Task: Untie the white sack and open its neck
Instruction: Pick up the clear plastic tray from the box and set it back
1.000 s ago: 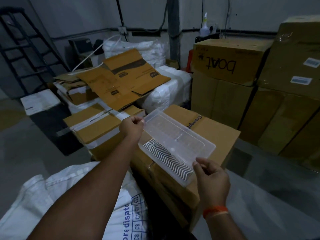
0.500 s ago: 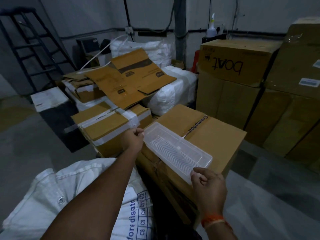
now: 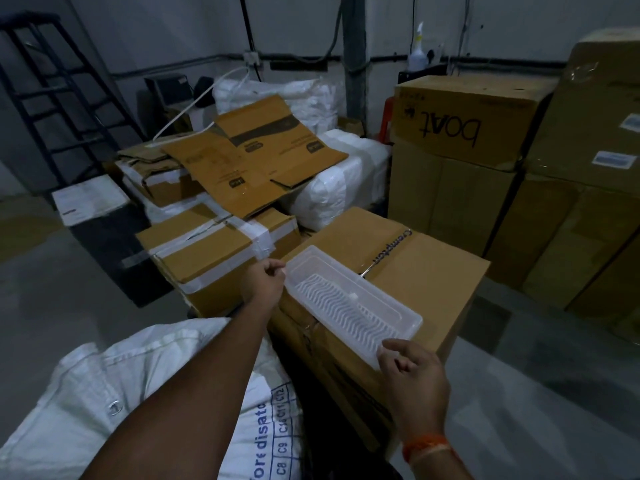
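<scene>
A white woven sack point(image 3: 114, 386) with blue printed letters lies at the bottom left, under my left forearm; its neck is hidden. A clear plastic tray point(image 3: 349, 303) with a ridged white insert rests flat on a brown carton point(image 3: 426, 275). My left hand point(image 3: 263, 282) pinches the tray's far left corner. My right hand point(image 3: 412, 372), with an orange wristband, grips the tray's near right end.
Taped cartons point(image 3: 214, 251) and flattened cardboard point(image 3: 252, 157) are piled behind the sack. White wrapped bundles point(image 3: 343, 185) lie further back. Tall stacked boxes point(image 3: 460, 119) fill the right side. A black ladder point(image 3: 55, 98) stands at the far left. Grey floor point(image 3: 519, 393) shows to the right.
The tray has come down from a tilted, lifted position to lie flat on the carton top. Both hands went down with it and kept their hold on its ends.
</scene>
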Demonstrator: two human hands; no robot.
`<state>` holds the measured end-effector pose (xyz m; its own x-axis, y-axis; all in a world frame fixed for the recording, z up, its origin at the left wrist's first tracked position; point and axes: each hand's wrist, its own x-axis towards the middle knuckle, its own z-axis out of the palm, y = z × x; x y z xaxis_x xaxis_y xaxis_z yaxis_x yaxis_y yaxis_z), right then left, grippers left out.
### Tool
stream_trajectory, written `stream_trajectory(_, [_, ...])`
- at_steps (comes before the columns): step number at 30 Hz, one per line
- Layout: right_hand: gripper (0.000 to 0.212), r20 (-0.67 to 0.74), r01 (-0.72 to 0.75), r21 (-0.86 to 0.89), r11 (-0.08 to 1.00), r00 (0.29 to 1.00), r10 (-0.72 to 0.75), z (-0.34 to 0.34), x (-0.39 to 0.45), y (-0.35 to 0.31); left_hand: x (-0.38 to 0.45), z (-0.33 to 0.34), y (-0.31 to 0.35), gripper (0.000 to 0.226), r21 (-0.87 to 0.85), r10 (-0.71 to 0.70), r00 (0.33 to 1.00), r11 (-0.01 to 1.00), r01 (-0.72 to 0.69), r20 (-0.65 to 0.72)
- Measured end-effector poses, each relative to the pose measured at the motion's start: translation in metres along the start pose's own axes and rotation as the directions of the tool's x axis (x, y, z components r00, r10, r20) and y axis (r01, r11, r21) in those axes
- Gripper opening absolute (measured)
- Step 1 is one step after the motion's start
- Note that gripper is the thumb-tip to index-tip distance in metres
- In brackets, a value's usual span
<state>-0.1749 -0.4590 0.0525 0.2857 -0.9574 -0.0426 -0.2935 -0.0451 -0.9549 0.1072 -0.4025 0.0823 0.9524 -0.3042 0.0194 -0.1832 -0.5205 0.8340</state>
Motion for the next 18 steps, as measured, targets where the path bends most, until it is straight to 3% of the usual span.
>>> stream_trajectory(4, [0.012,0.011,-0.023,0.074,0.997,1.0,0.022,-0.001,0.008,0.0,-0.001,-0.003,0.006,0.011,0.006,0.025,0.999,1.0,-0.025,0.048])
stream_trajectory(11, [0.013,0.05,-0.081,0.332,0.94,0.996,0.068,-0.008,0.039,-0.008,0.015,0.003,0.025,0.021,0.0,0.097,0.947,0.995,-0.102,0.308])
stream_trajectory(18, [0.013,0.006,-0.073,0.295,0.953,0.997,0.075,-0.006,0.063,0.0,0.028,0.011,0.032,0.022,-0.07,-0.012,0.955,0.997,0.035,0.296])
